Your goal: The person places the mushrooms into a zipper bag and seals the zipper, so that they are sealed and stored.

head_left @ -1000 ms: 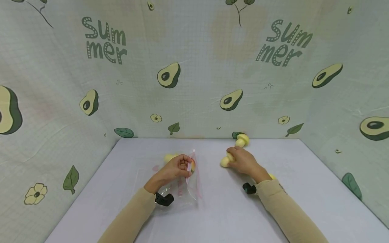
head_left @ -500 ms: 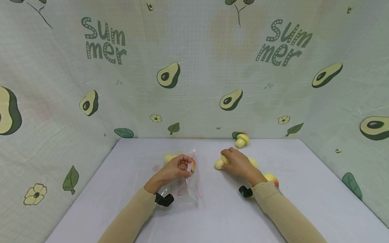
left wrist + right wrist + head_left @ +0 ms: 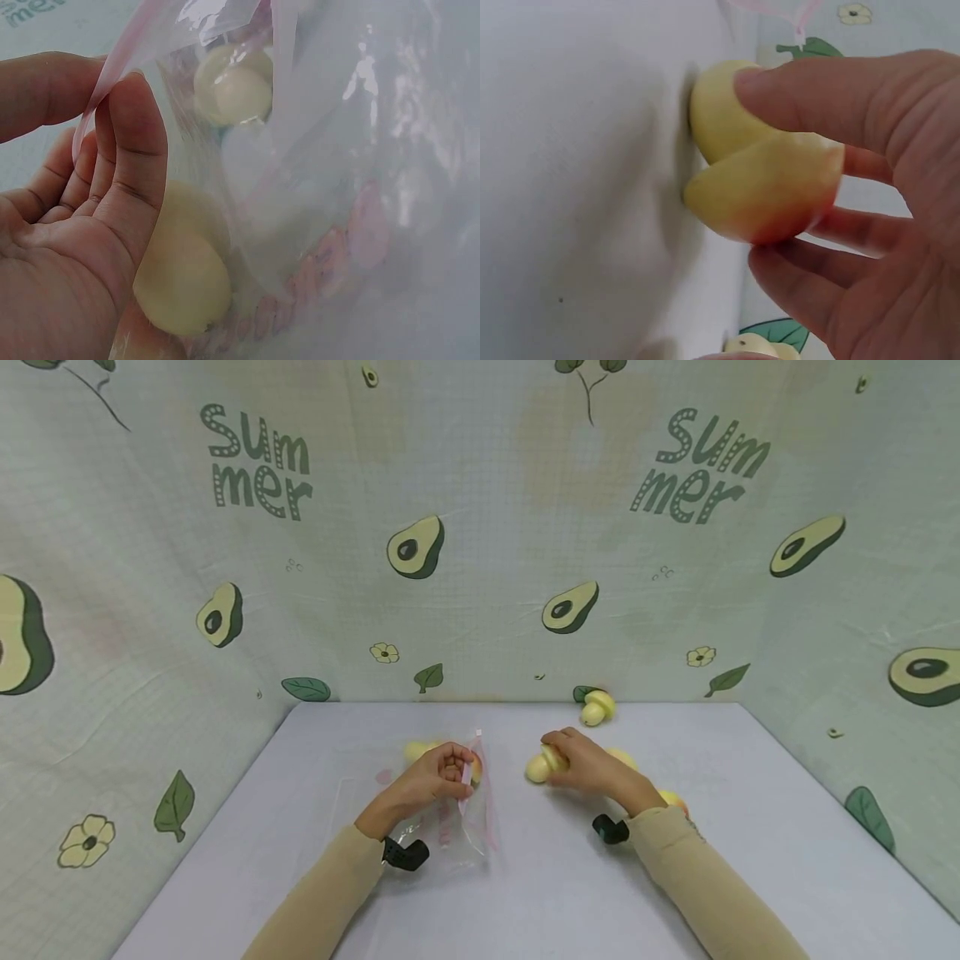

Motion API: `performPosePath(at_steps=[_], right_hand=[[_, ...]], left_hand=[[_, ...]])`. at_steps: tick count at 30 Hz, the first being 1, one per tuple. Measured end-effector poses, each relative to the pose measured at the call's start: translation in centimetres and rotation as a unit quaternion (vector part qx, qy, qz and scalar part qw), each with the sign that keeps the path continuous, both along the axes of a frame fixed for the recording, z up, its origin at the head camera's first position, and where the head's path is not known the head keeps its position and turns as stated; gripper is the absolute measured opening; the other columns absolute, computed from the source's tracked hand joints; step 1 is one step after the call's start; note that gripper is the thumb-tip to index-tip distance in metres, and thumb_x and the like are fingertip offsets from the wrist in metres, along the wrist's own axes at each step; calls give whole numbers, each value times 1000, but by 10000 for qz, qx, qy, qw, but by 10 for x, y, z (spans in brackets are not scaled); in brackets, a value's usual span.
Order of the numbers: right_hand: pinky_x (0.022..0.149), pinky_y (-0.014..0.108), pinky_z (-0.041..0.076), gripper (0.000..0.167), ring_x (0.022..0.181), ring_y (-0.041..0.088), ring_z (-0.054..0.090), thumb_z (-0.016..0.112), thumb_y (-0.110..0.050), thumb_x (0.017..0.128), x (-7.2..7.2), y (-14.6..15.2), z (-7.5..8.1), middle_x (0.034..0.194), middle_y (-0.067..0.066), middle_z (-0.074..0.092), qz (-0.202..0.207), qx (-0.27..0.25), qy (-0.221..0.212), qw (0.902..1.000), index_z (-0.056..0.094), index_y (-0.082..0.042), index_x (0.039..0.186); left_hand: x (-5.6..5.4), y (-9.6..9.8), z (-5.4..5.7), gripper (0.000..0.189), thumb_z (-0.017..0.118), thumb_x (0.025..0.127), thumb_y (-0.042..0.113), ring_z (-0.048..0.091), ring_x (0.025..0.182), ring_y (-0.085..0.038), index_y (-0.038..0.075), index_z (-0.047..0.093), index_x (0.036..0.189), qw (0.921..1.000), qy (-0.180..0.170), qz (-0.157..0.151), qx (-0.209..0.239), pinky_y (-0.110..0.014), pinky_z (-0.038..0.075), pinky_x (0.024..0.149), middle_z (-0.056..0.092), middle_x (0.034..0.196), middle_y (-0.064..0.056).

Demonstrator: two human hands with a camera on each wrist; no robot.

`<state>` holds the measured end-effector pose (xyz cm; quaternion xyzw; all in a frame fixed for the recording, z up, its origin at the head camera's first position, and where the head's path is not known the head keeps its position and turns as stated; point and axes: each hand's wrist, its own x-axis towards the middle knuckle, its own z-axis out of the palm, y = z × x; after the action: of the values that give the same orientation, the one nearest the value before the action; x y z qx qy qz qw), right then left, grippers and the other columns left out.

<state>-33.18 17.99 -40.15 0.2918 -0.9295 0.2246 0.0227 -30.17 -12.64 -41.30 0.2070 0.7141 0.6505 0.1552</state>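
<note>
My left hand [image 3: 423,783] pinches the pink-edged mouth of a clear plastic zip bag [image 3: 450,843] between thumb and fingers. Through the film in the left wrist view, a pale yellow toy mushroom [image 3: 184,281] shows low beside the palm, and a second rounded yellow piece [image 3: 232,86] shows higher up. To the right of the bag, my right hand [image 3: 588,764] grips another toy mushroom [image 3: 542,767], its stem pointing left toward the bag. The right wrist view shows red blush on the cap of this held mushroom [image 3: 772,187], with thumb above and fingers below.
At the table's back edge lies another yellow mushroom [image 3: 597,707]. Behind the right wrist a yellow piece [image 3: 622,758] is partly hidden, and a yellow-red one [image 3: 675,800] peeks out by the sleeve. A patterned cloth [image 3: 480,610] hangs behind the white table [image 3: 540,893].
My right hand has shifted slightly left with the mushroom, and its stem and cap now show more clearly. My left hand has stayed at the bag's mouth.
</note>
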Motion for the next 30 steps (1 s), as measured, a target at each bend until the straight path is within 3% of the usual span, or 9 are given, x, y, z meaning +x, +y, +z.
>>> performPosePath(at_steps=[9, 23, 30], right_hand=[[89, 41, 43, 57, 100, 21, 50, 75, -2, 76, 2, 4, 6, 114, 10, 53, 401, 68, -23, 9992, 51, 0, 129], [82, 36, 44, 58, 92, 17, 50, 80, -25, 77, -1, 1, -3, 105, 3, 51, 121, 33, -105, 9999, 53, -9, 126], [80, 35, 45, 58, 93, 19, 50, 80, -25, 77, 0, -2, -5, 109, 6, 49, 71, -156, -261, 9995, 52, -10, 125]], left_hand=[[0, 0, 0, 51, 71, 75, -12, 43, 71, -13, -11, 43, 118, 10000, 8, -32, 13, -21, 39, 58, 46, 92, -9], [0, 1, -1, 52, 71, 74, -11, 41, 72, -15, -9, 45, 120, 10000, -1, 18, -42, -22, 37, 58, 47, 96, -6], [-1, 1, -1, 52, 71, 74, -11, 40, 71, -14, -9, 45, 120, 10000, 20, 0, -26, -21, 36, 57, 47, 93, -6]])
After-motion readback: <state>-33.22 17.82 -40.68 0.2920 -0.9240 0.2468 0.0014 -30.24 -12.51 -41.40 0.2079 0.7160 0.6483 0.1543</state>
